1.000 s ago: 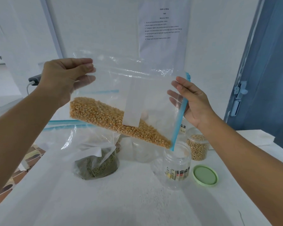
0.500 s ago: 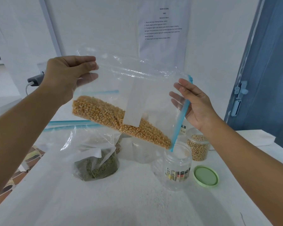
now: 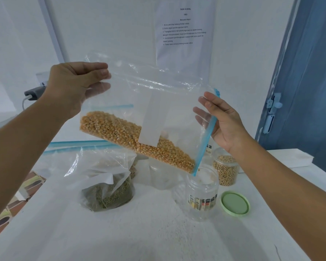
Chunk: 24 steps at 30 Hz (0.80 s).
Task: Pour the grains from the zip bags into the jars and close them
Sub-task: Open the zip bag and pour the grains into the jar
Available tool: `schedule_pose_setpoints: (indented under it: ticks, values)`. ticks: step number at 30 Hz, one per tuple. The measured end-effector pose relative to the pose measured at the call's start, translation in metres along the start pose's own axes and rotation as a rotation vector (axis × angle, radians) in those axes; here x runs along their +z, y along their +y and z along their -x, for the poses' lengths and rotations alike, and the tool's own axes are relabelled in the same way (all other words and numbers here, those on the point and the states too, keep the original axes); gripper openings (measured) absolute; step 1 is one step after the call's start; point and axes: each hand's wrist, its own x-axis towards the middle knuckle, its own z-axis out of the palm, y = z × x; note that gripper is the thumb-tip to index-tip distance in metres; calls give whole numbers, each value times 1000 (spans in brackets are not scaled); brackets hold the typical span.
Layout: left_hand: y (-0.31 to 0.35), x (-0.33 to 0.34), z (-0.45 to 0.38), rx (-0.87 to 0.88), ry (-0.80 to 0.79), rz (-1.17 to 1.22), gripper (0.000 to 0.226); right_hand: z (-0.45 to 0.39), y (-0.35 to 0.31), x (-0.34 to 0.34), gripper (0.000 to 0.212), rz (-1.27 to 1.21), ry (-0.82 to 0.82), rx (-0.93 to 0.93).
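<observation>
A printed paper sheet [image 3: 184,29] hangs on the white wall. A blue door [image 3: 309,81] stands at the right. A grey plug [image 3: 34,92] with white cable is at the left, beyond the white desk [image 3: 139,232].

Left hand [image 3: 73,87] raised at upper left, forearm extended forward, thumb and fingers pinched together. Right hand [image 3: 224,123] held lower at right, palm facing left, fingers extended and thumb side uppermost, forearm angled upward.
</observation>
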Motion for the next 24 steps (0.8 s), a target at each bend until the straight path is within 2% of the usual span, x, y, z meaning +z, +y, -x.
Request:
schedule_pose_setpoints:
  ticks: [10, 24]
  values:
    - [3, 6, -2, 10, -18, 4, 10, 2, 0, -3, 22, -9, 17, 0]
    - [7, 11, -7, 26, -28, -4, 16, 8, -1, -4, 23, -21, 36, -1]
